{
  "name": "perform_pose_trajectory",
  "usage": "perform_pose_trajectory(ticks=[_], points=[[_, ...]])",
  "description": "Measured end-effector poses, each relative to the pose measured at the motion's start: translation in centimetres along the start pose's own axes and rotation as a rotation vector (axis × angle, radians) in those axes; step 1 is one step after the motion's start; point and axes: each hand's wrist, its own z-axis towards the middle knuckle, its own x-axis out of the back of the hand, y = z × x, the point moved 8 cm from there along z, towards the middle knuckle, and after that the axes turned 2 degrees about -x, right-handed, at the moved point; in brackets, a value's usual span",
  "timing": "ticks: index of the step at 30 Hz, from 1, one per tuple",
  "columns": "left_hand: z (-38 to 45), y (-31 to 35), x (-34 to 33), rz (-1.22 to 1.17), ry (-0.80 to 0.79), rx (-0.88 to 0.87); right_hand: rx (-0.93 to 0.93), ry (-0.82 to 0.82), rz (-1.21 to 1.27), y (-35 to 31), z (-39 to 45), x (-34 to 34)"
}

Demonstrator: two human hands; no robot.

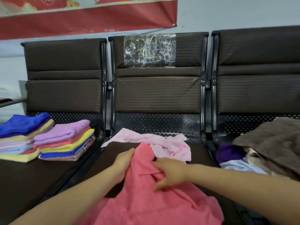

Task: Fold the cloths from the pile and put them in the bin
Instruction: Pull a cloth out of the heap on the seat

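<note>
Because the coral pink cloth (155, 197) is soft, light terry, it is judged to sag and crumple wherever it is not supported. It lies bunched on the middle seat (113, 153) of the bench, draped over the front edge. Its upper end is gripped by the left hand (125, 157); a fold near the middle is pinched by the right hand (172, 172). Two neighbouring corners are better taken, so that an edge is pulled straight. No bin is seen.
</note>
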Motion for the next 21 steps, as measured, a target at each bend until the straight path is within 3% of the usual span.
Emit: perform_pose_trajectory(ticks=[1,3,7,9,11,14,16,18,21], points=[[-0.2,0.2,0.5,0.000,0.008,-0.005,0.002,0.001,-0.033,-0.3,-0.1,-1.0],[-0.7,1.1,2.0,-0.022,0.060,-0.044,-0.031,0.122,0.179,-0.1,0.0,0.1],[-2.5,6.1,6.7,-0.136,0.246,-0.233,-0.173,0.454,1.002,0.8,-0.6,6.9],[-3.8,8.0,8.9,0.096,0.287,-0.305,-0.308,0.539,1.393,2.8,-0.4,7.6],[-4.5,8.4,10.2,0.444,0.288,-0.307,-0.431,0.595,1.534,5.1,-0.6,6.9],[-4.3,5.1,10.0,0.746,0.077,-0.097,-0.656,0.501,1.518,8.3,-1.7,4.1],[-4.0,2.7,9.5,1.058,-0.091,-0.016,-0.769,0.262,1.243,9.7,-3.5,2.3],[-3.5,1.5,8.8,1.185,-0.193,-0.009,-0.816,0.088,0.952,11.1,-5.4,1.4],[-2.3,1.7,8.4,1.219,-0.177,-0.062,-0.815,0.109,0.773,12.4,-6.7,1.5]])
